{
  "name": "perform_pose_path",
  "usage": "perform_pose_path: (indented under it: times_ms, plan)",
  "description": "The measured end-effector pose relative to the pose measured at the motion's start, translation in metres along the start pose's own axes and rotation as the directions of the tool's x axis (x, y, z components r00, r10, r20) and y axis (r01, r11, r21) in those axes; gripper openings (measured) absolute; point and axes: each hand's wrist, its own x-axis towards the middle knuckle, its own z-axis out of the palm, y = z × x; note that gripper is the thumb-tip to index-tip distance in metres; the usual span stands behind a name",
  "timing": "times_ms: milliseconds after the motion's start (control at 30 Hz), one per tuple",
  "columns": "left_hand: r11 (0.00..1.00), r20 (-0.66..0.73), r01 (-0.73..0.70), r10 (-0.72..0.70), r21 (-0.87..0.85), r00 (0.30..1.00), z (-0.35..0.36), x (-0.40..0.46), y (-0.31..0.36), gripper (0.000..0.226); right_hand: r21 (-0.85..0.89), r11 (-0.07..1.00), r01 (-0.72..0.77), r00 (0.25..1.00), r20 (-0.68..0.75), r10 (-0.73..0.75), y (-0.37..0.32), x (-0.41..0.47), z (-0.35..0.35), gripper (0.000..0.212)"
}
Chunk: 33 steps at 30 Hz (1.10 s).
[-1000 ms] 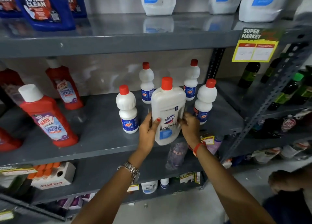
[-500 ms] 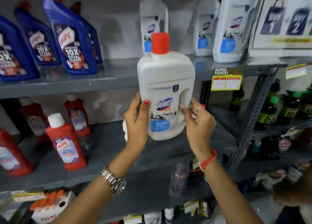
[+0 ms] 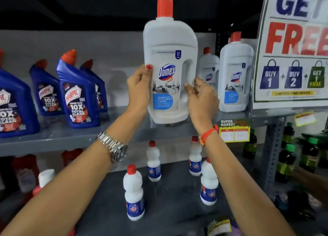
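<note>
At the upper grey metal shelf (image 3: 71,138) of a store rack, the person holds a large white plastic Domex bottle with a red screw cap (image 3: 168,40) between both hands.

- Bottle: roughly upright, label facing the camera, cap at the top. Its base sits low over the front part of the shelf; whether it touches the shelf cannot be told.
- Left hand (image 3: 139,88): grips the bottle's left side, thumb laid on the front beside the label, the other fingers out of sight behind the body. A silver metal wristwatch (image 3: 113,147) is on this wrist.
- Right hand (image 3: 202,95): grips the right side at the moulded handle recess, fingers curled against the bottle. A red wristband (image 3: 207,133) is on this wrist.
- Just right of the held bottle, two matching white Domex bottles (image 3: 235,75) stand on the same shelf.
- Left on that shelf: a group of blue angled-neck Harpic bottles with red caps (image 3: 77,93), well apart from the hands.
- Far right: a laminated buy-and-get-free offer sign (image 3: 292,49); a yellow price tag (image 3: 234,131) hangs on the shelf edge below it.
- Lower shelf, under the forearms: small white bottles with red caps and blue labels (image 3: 134,191), standing spaced apart.
</note>
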Motion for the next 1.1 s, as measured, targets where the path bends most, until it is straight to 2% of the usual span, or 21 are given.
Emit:
perform_pose_path:
  times_ms: [67,133,233,367,500,633,700,800,900,1000,1100]
  plan:
    - [0.998,0.011,0.038,-0.039,0.041,0.999,0.001,0.017,-0.012,0.025,-0.042,0.999,-0.024,1.000,0.018,0.025,0.003,0.016,0.012,0.035]
    - [0.991,-0.009,0.095,-0.095,0.097,0.995,0.001,0.030,-0.027,0.027,-0.077,0.996,-0.055,0.997,0.045,0.059,0.013,0.027,0.024,0.047]
    - [0.971,-0.024,0.174,-0.172,0.163,0.985,-0.002,0.040,-0.050,0.033,-0.111,0.989,-0.101,0.989,0.092,0.111,0.030,0.036,0.041,0.031]
    - [0.966,-0.004,0.214,-0.215,0.147,0.977,-0.003,0.046,-0.071,0.025,-0.145,0.985,-0.099,0.985,0.127,0.117,0.046,0.042,0.055,0.016]
    - [0.970,0.016,0.191,-0.195,0.153,0.981,-0.004,0.045,-0.074,0.033,-0.084,0.991,-0.103,0.989,0.094,0.111,0.050,0.041,0.056,0.022]
    - [0.950,0.018,0.217,-0.227,0.225,0.974,-0.006,0.042,-0.068,0.027,0.033,0.990,-0.136,0.984,0.118,0.132,0.046,0.035,0.046,0.035]
    - [0.945,-0.052,0.192,-0.185,0.264,0.981,-0.006,0.034,-0.059,0.033,0.087,0.990,-0.113,0.990,0.091,0.105,0.045,0.024,0.039,0.038]
    - [0.945,-0.133,0.138,-0.103,0.295,0.986,-0.021,0.002,-0.042,0.043,0.204,0.979,0.028,0.999,-0.043,-0.020,0.044,-0.015,0.022,0.033]
    - [0.948,-0.182,-0.011,0.072,0.317,0.981,-0.046,-0.060,-0.036,0.042,0.336,0.923,0.186,0.977,-0.166,-0.136,0.050,-0.078,0.005,0.030]
    - [0.957,-0.172,-0.082,0.134,0.279,0.976,-0.074,-0.130,-0.047,0.046,0.359,0.924,0.131,0.991,-0.054,-0.119,0.073,-0.144,0.003,0.030]
    - [0.964,-0.192,0.012,0.041,0.266,0.980,-0.100,-0.180,-0.069,0.040,0.291,0.954,-0.067,0.984,0.176,0.015,0.103,-0.206,0.014,0.035]
